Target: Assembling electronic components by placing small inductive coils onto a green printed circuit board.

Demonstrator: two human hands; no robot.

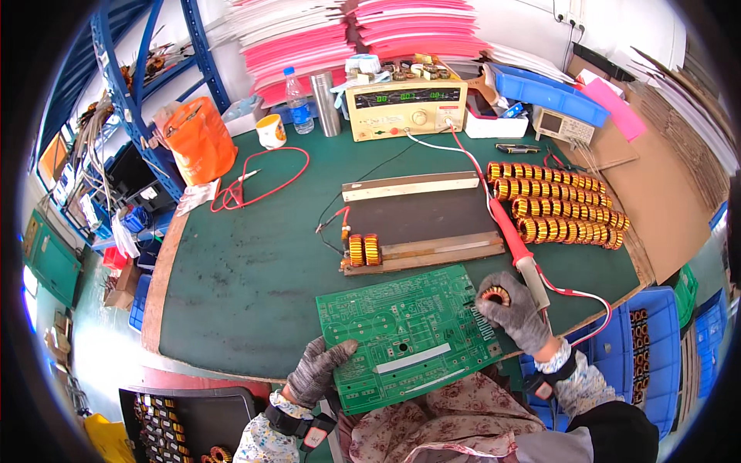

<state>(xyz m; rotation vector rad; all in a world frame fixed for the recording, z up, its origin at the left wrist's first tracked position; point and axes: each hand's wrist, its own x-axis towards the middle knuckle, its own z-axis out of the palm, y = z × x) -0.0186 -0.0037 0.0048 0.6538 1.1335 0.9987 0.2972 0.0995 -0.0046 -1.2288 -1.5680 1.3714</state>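
In the head view, the left hand [316, 372], closed, clamps the edge of the green circuit board [386, 328] extending toward the right hand [519, 312], which, fingers curled, grips a ring coil [496, 292] at the board's right end.

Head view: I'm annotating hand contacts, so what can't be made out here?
All in the head view:
Green circuit board: its underside, facing away from the camera.
Left hand: the fingertips beneath the board, hidden by it.
Copper-wound coil: part of its ring, covered by the gloved right hand.
Black tray: its near end, cut off by the lower edge.
Small screened instrument: its readout, too small.
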